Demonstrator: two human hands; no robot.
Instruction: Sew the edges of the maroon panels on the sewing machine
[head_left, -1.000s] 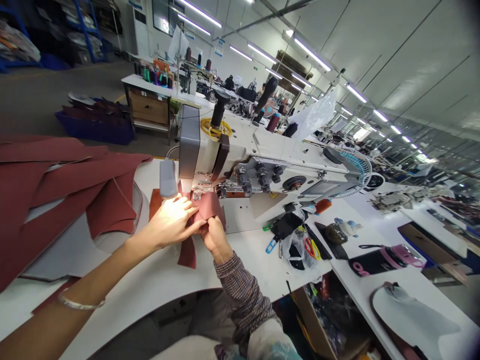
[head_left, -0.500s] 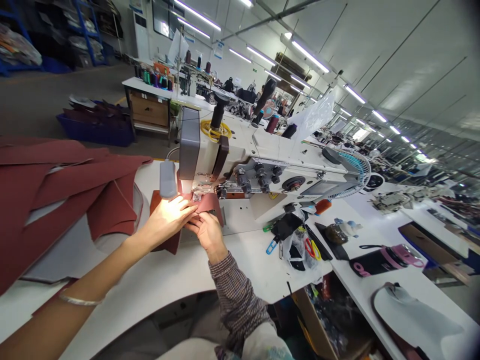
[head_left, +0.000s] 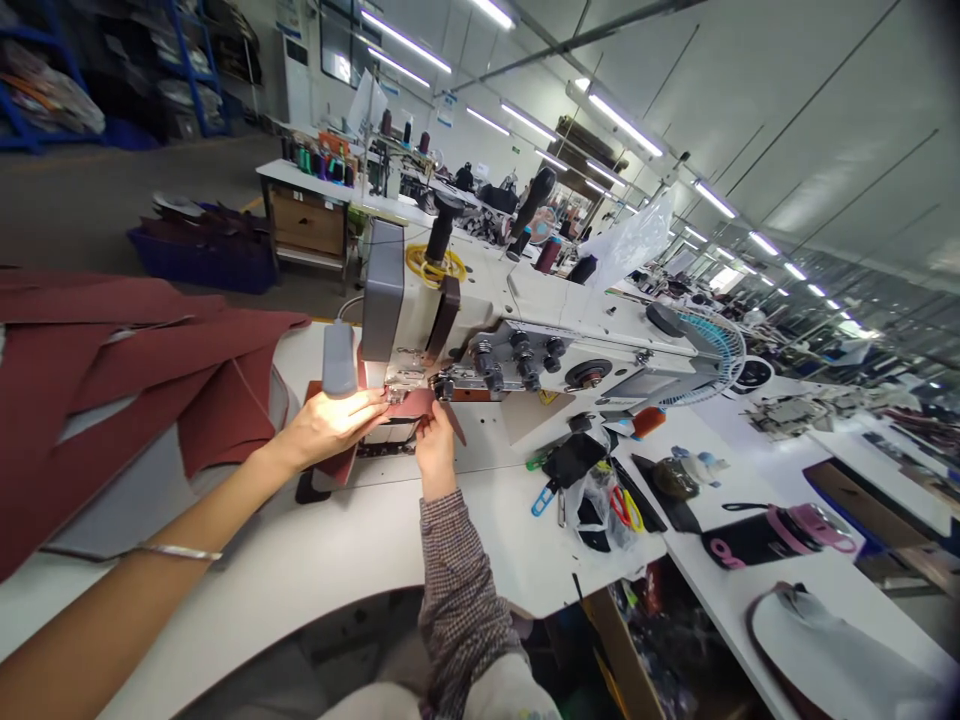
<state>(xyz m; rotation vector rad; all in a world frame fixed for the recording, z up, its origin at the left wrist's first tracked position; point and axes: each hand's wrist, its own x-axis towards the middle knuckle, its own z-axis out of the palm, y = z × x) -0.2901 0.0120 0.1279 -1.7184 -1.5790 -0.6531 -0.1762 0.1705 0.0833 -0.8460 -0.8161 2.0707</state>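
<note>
A reddish-brown leather-like piece (head_left: 414, 404) lies under the needle area of a white sewing machine (head_left: 480, 290). My left hand (head_left: 334, 425) rests at its left side, fingers together and closed on its edge, close to the presser foot (head_left: 397, 392). At the right, my right hand (head_left: 435, 445) pinches the near edge of the same piece between thumb and fingers. Part of the piece hangs below my left hand. Between the hands, the dark slotted bed plate (head_left: 386, 449) shows. A grey box-shaped part (head_left: 339, 358) stands just above my left hand.
Large reddish-brown sheets (head_left: 135, 360) are heaped on the left of the white table (head_left: 360, 540). To the right lie scissors (head_left: 626, 508), a plastic bag and small tools. A dark bottle with a pink lid (head_left: 780, 535) lies farther right. A blue bin (head_left: 202, 255) stands behind.
My right hand has moved away from my left, rightward along the piece, and now pinches its right part. The bed plate between them has come into view. My left hand stays near the presser foot.
</note>
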